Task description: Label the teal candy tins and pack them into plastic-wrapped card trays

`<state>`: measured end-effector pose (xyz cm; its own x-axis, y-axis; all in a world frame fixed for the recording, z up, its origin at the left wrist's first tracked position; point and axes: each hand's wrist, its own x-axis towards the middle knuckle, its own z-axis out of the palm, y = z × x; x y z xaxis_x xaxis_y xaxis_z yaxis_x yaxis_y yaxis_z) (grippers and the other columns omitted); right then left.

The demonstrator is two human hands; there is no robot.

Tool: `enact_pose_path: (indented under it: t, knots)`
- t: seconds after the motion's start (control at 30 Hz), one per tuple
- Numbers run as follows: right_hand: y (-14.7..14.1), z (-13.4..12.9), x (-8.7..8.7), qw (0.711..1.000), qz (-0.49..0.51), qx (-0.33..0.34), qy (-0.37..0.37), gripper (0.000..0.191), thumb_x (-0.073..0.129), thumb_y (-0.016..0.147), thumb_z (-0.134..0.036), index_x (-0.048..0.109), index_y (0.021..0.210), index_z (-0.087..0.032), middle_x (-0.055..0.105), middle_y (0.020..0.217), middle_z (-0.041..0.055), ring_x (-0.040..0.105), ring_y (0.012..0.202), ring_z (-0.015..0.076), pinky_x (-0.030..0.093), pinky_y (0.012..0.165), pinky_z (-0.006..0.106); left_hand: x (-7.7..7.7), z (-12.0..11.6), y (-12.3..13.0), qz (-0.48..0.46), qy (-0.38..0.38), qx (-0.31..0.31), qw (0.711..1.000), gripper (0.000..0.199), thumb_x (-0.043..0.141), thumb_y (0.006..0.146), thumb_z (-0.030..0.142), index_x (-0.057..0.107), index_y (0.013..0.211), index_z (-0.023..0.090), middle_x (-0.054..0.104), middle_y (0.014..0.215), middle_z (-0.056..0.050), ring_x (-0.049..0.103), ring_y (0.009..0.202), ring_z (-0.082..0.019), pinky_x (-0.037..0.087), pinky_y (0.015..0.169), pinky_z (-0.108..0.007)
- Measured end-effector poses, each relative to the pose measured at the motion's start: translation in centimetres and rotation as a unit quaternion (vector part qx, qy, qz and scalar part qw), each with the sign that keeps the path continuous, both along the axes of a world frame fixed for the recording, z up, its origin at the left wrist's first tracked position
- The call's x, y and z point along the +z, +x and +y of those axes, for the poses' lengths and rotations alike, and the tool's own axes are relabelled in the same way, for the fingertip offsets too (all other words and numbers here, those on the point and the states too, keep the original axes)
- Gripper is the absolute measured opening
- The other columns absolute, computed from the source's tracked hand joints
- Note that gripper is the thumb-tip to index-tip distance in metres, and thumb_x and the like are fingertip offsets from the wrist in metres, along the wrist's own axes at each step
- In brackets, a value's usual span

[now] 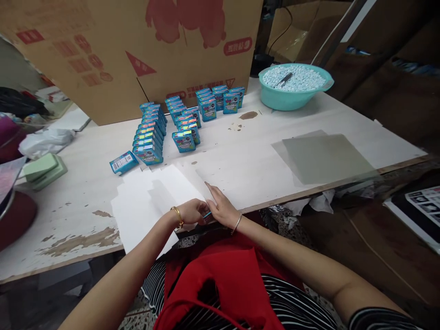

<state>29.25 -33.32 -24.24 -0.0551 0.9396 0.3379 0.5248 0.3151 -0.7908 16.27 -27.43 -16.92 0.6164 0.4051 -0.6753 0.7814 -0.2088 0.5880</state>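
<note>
Both hands meet at the table's front edge, by the white sheets. My left hand (pixel 192 212), with a gold bracelet, is closed with its fingers curled. A small blue edge (pixel 207 214) shows between the hands; most of that thing is hidden. My right hand (pixel 223 208), wearing a thin silver bracelet, has its fingers stretched out against the left fingertips. Overlapping white sheets (pixel 137 211) lie under and left of my left hand. Beyond them, blue candy boxes (pixel 149 155) stand in rows. One blue box (pixel 123 162) lies flat at the near left.
A turquoise basin (pixel 288 98) of small pale pieces, with a dark tool on top, stands at the back right. Clear film sheets (pixel 330 158) lie at the right edge. A large cardboard carton (pixel 113 27) rises behind the boxes. Green pads (pixel 44 172) sit at left.
</note>
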Motion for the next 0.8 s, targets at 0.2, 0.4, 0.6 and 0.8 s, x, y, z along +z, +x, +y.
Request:
enact_pose_path:
  t: [0.2,0.4,0.6,0.8]
  knots:
    - [2.9,0.7,0.6,0.998,-0.054,0.035,-0.020,0.055,0.036,0.087,-0.008,0.037,0.141,-0.019,0.053,0.114,0.0099,0.055,0.103,0.0195,0.050,0.092,0.034,0.4,-3.3,1.8,0.013,0.185,-0.030,0.982,0.014,0.057,0.075,0.018,0.065,0.086,0.018,0.064,0.083,-0.002,0.059,0.076,-0.017,0.046,0.072,-0.028]
    - [8.3,2.2,1.4,0.969,-0.181,0.163,-0.041,0.064,0.036,0.084,-0.003,0.038,0.142,-0.030,0.053,0.107,0.0045,0.056,0.089,0.0156,0.050,0.079,0.029,2.9,0.7,1.0,-0.174,0.442,-0.017,0.880,0.034,0.043,0.092,0.034,0.057,0.118,0.017,0.060,0.116,-0.013,0.055,0.109,-0.022,0.043,0.096,-0.039]
    - [9.4,3.3,2.4,0.940,-0.277,0.187,-0.066,0.063,0.035,0.084,-0.005,0.038,0.142,-0.032,0.053,0.111,0.0050,0.056,0.084,0.0148,0.047,0.072,0.026,2.7,9.2,-2.7,-0.010,0.421,-0.172,0.891,0.043,0.038,0.094,0.044,0.052,0.127,0.022,0.055,0.133,-0.009,0.048,0.122,-0.028,0.034,0.103,-0.047]
    - [9.3,2.6,4.4,0.923,-0.304,0.224,-0.074,0.063,0.051,0.088,-0.044,0.032,0.145,-0.027,0.051,0.122,0.0087,0.058,0.095,0.0210,0.047,0.079,0.032,0.8,9.7,-2.1,0.051,0.437,-0.272,0.856,0.036,0.041,0.092,0.043,0.057,0.114,0.018,0.062,0.108,-0.010,0.058,0.097,-0.022,0.043,0.078,-0.031]
